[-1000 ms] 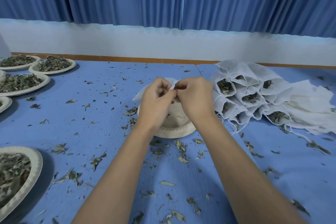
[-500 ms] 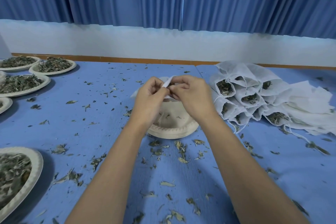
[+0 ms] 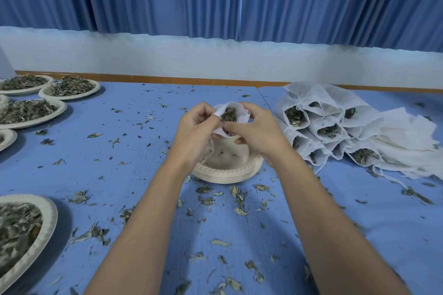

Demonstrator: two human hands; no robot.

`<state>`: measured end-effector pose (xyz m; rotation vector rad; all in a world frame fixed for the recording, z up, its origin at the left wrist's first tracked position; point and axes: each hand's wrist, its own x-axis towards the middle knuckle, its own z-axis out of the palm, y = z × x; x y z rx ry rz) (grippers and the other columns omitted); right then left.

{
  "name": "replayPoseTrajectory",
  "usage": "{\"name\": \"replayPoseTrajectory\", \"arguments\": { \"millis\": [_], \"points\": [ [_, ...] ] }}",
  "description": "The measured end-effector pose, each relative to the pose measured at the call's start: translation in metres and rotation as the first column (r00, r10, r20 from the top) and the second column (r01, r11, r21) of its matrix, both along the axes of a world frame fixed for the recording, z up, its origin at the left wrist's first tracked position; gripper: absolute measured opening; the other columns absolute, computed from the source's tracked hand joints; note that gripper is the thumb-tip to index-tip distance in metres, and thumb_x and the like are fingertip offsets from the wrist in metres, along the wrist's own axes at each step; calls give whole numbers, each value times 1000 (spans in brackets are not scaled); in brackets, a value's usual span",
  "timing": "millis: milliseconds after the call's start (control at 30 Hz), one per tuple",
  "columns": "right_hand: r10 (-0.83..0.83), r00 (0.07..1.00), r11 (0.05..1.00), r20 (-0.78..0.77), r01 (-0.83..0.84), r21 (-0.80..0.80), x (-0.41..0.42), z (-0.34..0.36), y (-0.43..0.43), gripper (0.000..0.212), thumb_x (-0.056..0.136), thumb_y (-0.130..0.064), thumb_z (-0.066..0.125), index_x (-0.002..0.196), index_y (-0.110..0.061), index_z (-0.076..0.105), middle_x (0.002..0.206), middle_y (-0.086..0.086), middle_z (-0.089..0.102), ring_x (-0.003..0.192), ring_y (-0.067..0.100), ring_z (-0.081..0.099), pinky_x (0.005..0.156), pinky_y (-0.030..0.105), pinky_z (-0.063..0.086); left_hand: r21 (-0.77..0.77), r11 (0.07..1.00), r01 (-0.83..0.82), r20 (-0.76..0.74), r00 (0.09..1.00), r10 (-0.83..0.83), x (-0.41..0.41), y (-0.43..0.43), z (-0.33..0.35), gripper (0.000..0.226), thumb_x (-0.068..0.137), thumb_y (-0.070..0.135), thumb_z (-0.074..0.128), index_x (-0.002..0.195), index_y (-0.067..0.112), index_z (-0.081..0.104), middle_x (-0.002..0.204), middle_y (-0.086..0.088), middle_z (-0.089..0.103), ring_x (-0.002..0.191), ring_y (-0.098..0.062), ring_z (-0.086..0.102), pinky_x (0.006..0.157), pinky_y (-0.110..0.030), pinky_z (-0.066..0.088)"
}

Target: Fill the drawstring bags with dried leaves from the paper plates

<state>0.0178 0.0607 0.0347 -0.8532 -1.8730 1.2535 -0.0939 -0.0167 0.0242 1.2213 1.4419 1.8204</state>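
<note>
Both hands are up over the middle of the blue table (image 3: 143, 175), with open cloth on every side of them and only scattered leaf crumbs (image 3: 237, 199) in front. The left hand (image 3: 196, 127) pinches the near lip of the white drawstring bag (image 3: 239, 115). The right hand (image 3: 254, 132) curls round its other side, holding the mouth wide, and dried leaves (image 3: 227, 114) show inside. Cord or just cloth under those right fingers? Hard to say from here. The bag hangs over a stack of paper plates (image 3: 227, 175), the top one holding only specks. Just beside it on the right is a pile of filled bags (image 3: 318, 127), mouths toward us. Along the left edge sit heaped plates (image 3: 61, 109), with another plate (image 3: 49, 218) of leaves at the near-left corner.
</note>
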Motion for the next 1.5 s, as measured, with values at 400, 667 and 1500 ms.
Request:
{"name": "replayPoseTrajectory", "arguments": {
  "millis": [400,667,1500],
  "points": [
    [-292,945,929,148,244,277,-5,-10,3,22,75,-7,70,76,-19,51,67,-8,51,55,3,45,46,9,36,-101,987,123,-51,990,-128,6,0,-3,22,70,3,54,53,17,52,50,7,45,48,-6,42,48,-15,37],
    [-39,969,934,-243,-51,-353,6,4,3,22,80,4,69,98,-7,63,92,10,65,78,19,68,65,22,58,-139,962,-236,-166,963,212,5,2,-3,13,87,16,52,78,17,43,74,-6,59,57,-18,57,52,-26,48],
    [-347,909,934,-231,358,7,77,67,40,52,87,1,33,124,-20,63,102,11,70,83,29,66,80,50,55,-2,999,-37,-91,995,36,100,73,73,45,95,8,38,133,25,55,108,7,66,100,-21,64,86,-42,55]
  ]
}}
